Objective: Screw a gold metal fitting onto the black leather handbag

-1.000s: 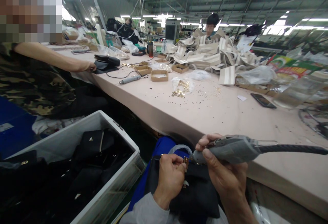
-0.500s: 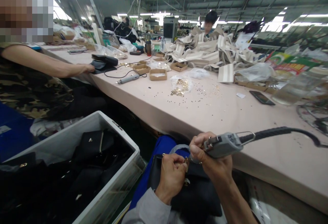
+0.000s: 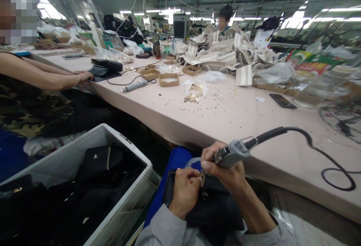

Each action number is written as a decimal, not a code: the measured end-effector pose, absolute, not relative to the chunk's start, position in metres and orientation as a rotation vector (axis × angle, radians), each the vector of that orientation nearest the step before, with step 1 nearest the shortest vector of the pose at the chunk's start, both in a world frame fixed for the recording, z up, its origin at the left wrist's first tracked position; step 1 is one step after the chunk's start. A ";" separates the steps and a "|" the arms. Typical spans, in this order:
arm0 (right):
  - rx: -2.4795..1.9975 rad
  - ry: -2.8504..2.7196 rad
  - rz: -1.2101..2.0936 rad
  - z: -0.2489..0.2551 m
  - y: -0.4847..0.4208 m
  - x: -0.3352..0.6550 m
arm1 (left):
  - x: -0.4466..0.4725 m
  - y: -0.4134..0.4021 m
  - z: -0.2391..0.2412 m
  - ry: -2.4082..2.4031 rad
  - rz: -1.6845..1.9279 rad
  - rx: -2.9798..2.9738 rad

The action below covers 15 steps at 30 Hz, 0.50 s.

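Observation:
Across my lap lies a black bag (image 3: 217,204) with a small metal fitting (image 3: 205,195) on its front. My left hand (image 3: 186,189) is closed in a pinch on a small gold-coloured metal piece (image 3: 202,180) just above that fitting. My right hand (image 3: 222,171) is wrapped round a grey corded electric screwdriver (image 3: 232,153), its cord leading off to the right. The tool's front end points down and left toward the metal piece; its tip is hidden by my fingers.
A grey plastic crate (image 3: 126,193) of black bags stands at my left. On the table (image 3: 158,114) lie small gold parts (image 3: 191,98), cardboard boxes (image 3: 169,80), another electric screwdriver (image 3: 134,86), a phone (image 3: 282,101) and piled beige straps (image 3: 222,50). A co-worker's arm (image 3: 56,75) reaches in from the left.
My right hand and the screwdriver have shifted slightly left, and the cord now hangs in a loop. The gold piece shows more clearly. The co-worker's hands have moved at the black item.

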State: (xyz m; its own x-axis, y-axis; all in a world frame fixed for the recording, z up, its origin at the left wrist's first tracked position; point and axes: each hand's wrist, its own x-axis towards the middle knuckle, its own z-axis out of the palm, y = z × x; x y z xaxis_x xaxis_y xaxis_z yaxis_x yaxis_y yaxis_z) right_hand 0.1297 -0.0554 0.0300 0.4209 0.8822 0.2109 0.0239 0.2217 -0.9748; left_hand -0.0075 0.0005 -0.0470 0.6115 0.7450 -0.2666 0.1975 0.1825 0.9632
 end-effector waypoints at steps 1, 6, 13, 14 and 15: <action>-1.200 -0.973 0.729 0.029 -0.055 0.130 | -0.007 0.001 -0.048 0.892 0.467 1.357; -1.153 -0.938 0.625 0.022 -0.050 0.127 | -0.006 -0.002 -0.048 0.881 0.513 1.323; -1.134 -0.768 0.461 0.015 -0.050 0.122 | -0.004 -0.006 -0.047 0.871 0.575 1.346; -1.135 -0.769 0.457 0.015 -0.051 0.122 | -0.004 -0.006 -0.048 0.875 0.572 1.338; -1.137 -0.774 0.456 0.015 -0.052 0.121 | -0.004 -0.006 -0.050 0.881 0.568 1.329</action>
State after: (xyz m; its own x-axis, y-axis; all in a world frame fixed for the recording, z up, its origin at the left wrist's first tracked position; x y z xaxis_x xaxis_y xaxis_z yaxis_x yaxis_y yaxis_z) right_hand 0.1209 -0.0517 0.0146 0.6623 0.6807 0.3130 0.0560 0.3717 -0.9267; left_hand -0.0036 -0.0059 -0.0497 0.5698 0.7914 -0.2215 0.1254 0.1826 0.9751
